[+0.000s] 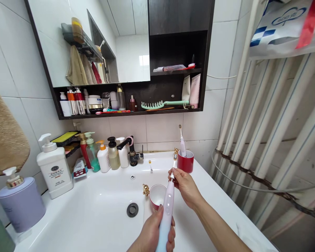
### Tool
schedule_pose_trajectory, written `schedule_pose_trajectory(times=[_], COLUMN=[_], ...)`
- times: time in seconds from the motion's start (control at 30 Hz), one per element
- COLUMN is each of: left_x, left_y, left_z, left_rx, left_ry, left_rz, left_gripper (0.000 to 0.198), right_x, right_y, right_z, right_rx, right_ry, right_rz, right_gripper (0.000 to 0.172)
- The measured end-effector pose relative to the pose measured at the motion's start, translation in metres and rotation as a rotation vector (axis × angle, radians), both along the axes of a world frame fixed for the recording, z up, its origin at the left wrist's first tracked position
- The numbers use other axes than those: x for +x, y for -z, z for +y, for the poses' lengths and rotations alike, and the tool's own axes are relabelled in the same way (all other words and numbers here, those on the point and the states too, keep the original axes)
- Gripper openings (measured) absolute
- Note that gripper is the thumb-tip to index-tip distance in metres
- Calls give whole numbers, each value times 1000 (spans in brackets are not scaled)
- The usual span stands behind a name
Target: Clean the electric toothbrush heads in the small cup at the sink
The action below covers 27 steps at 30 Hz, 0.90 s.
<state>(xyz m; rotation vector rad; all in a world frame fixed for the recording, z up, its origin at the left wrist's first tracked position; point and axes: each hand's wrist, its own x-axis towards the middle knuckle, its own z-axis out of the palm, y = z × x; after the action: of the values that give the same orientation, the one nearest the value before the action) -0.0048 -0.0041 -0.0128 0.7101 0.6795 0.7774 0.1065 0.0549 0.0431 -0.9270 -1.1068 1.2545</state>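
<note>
My left hand (153, 232) is wrapped around the lower body of a pale pink and blue electric toothbrush (167, 206), held upright over the white sink (94, 210). My right hand (184, 185) pinches the brush's neck near its head (175, 155). Just behind the toothbrush, a red cup with a white inside (156, 196) and a gold knob handle sits on the basin's right side. A second red cup (186, 161) stands at the back right rim with another toothbrush (182, 141) upright in it.
A black tap (130, 150) and several pump bottles (105, 155) line the back of the sink; a large white pump bottle (55, 168) and a lilac one (21, 201) stand at left. A mirror cabinet shelf (128, 105) holds toiletries. White pipes (273, 133) run at right.
</note>
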Motion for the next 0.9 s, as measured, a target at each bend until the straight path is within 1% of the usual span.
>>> schedule_pose_trajectory(times=[0.17,0.3,0.5,0.63,0.77,0.83,0.9], left_x=[0,0,2,3,5,6,6], left_y=[3,4,0,-2,0,0,0], left_z=[-1,1,-1,-4,-4,-3,-2], left_rx=[47,22,-6,19,83,163,231], left_ry=[-8,-23,-59,-92,-151,-209,-266], left_rz=[-16,-25,-7,0,51,122,199], left_gripper=[47,48,51,51,52,51,49], right_x=[-2,-6,-7,-8,-10,-12,-13], right_y=[1,-1,-1,-2,-2,-1,1], right_z=[-1,-3,-6,-7,-7,-6,-6], right_rx=[2,1,15,24,26,4,1], right_ry=[-9,-15,-22,-49,-48,-49,-10], right_rz=[-16,-45,-67,-90,-126,-134,-157], right_gripper=[24,26,26,27,28,29,29])
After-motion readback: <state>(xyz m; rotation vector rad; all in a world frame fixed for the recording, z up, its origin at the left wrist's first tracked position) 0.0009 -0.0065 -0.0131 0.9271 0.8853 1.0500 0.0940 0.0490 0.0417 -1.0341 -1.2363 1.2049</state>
